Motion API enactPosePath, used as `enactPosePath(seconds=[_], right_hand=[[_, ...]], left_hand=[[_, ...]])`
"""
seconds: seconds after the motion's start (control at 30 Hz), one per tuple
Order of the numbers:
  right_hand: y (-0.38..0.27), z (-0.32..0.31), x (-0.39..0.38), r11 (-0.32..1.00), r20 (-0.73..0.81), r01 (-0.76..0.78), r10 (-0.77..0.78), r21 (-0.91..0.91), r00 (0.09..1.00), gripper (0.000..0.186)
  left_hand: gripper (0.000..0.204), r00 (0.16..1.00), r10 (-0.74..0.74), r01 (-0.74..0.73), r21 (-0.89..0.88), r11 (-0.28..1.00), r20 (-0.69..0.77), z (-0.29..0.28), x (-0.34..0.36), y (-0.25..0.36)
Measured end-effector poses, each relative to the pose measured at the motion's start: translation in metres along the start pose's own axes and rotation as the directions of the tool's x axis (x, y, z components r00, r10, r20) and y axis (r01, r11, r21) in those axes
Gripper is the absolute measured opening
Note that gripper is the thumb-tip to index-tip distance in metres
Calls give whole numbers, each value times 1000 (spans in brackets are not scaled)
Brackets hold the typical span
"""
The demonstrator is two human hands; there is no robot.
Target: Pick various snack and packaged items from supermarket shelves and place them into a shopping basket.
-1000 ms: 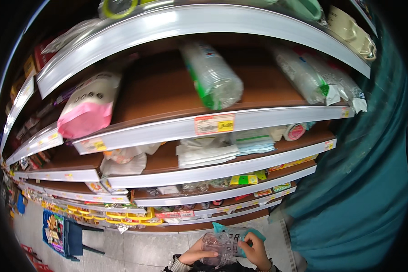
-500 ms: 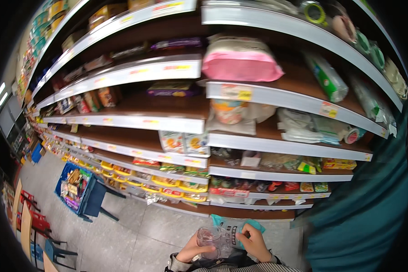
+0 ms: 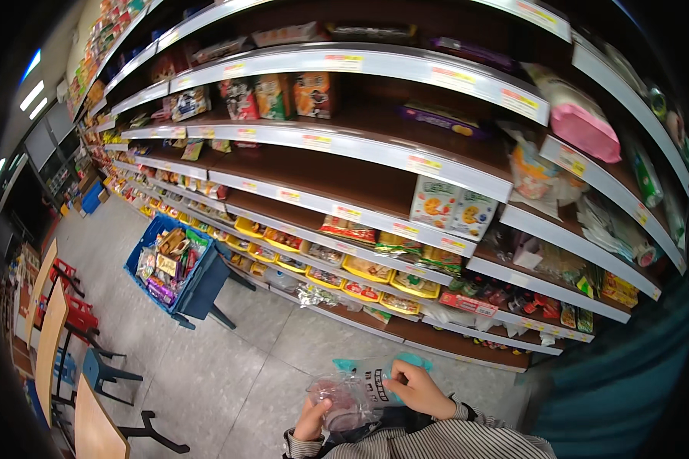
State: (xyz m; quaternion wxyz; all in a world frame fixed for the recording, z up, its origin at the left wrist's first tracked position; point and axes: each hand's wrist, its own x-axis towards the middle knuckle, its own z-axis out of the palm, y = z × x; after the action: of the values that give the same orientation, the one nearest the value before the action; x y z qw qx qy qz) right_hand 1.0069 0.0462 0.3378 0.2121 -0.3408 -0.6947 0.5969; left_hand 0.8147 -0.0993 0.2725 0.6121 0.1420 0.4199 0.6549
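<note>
A shopper's left hand (image 3: 311, 417) is gripping a clear container (image 3: 348, 411), its thumb pressing on the near side, while the right hand (image 3: 419, 390) is pinching the edge of a bag (image 3: 373, 375) with teal ends. Both hands are closing narrowly on what they are holding, low in front of striped sleeves (image 3: 444, 440). The container is sitting left of the bag; whether the two are touching, one cannot tell.

As matters are standing, the picking-up is looking complete: both items are hanging over the floor (image 3: 237, 359), clear of any shelf. Setting them down is appearing undone, with neither resting on a surface. The view is not showing whether the bag is sealed or open.

Beyond the hands, yellow trays (image 3: 328, 278) are lining the lower shelves (image 3: 344, 153), and a teal cloth (image 3: 612, 402) is hanging at right. Farther left, a blue crate (image 3: 147, 284) is brimming with packets (image 3: 172, 264), and a blue stool (image 3: 113, 366) is standing near wooden tabletops (image 3: 96, 417). Higher up, a pink-ended pack (image 3: 586, 131) is lying on a shelf at right, while ceiling lights (image 3: 31, 94) are glowing at the far left.
</note>
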Motion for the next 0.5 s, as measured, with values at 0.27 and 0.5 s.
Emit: enactPosePath(seconds=[0.27, 0.5], right_hand=[[-14, 75, 125, 996, 269, 90, -79, -26, 960, 24], [-55, 134, 245, 979, 316, 202, -190, -6, 929, 24]], left_hand=[[56, 960, 111, -131, -63, 989, -259, -91, 23, 46], [47, 964, 118, -150, -124, 981, -239, -146, 78, 145]])
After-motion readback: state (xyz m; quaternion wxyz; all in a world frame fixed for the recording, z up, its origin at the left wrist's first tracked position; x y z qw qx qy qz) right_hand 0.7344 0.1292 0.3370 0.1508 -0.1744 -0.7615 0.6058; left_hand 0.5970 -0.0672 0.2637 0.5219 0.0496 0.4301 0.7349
